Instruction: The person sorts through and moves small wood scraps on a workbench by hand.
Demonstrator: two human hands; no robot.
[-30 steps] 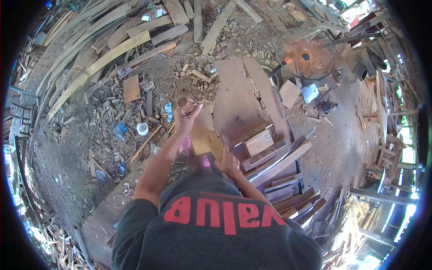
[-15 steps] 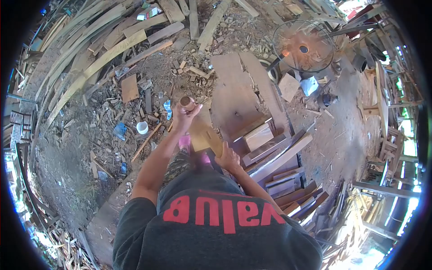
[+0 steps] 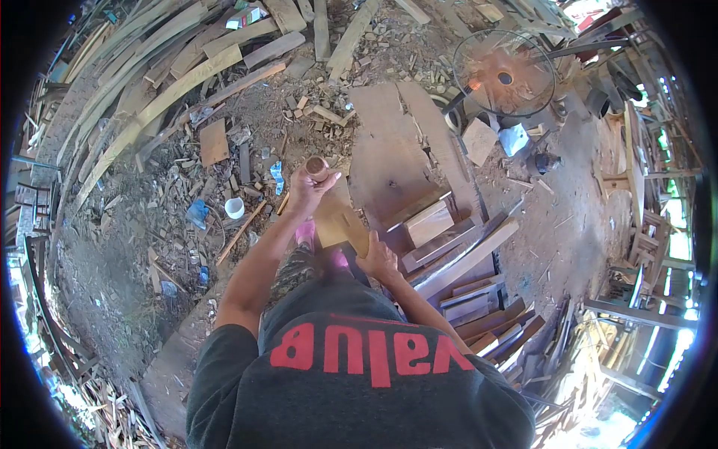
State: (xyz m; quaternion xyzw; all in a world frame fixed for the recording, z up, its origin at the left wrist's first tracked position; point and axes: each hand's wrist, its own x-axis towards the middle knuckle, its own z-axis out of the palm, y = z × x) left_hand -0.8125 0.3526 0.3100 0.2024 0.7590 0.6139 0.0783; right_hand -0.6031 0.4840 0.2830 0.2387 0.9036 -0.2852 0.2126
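Observation:
My left hand (image 3: 305, 193) is closed round a brown wooden piece (image 3: 316, 168) with a round end, held upright above the ground. To its right and lower, my right hand (image 3: 379, 258) grips the edge of a yellowish wooden piece (image 3: 354, 230) that has a narrow slot. The slotted piece lies close to my body, over my pink footwear (image 3: 305, 230). Its lower end is partly hidden by my right hand and clothes. Beyond both hands lies a wide brown board (image 3: 381, 142).
Stacked wood blocks (image 3: 429, 224) sit right of my right hand, beside a long curved plank (image 3: 471, 258). A round wire guard (image 3: 505, 73) stands at the upper right. A white cup (image 3: 235, 208) and wood scraps lie on the left ground.
My left hand and the round-ended piece have shifted slightly to the right, and the piece has tilted a little. My right hand stays on the slotted piece.

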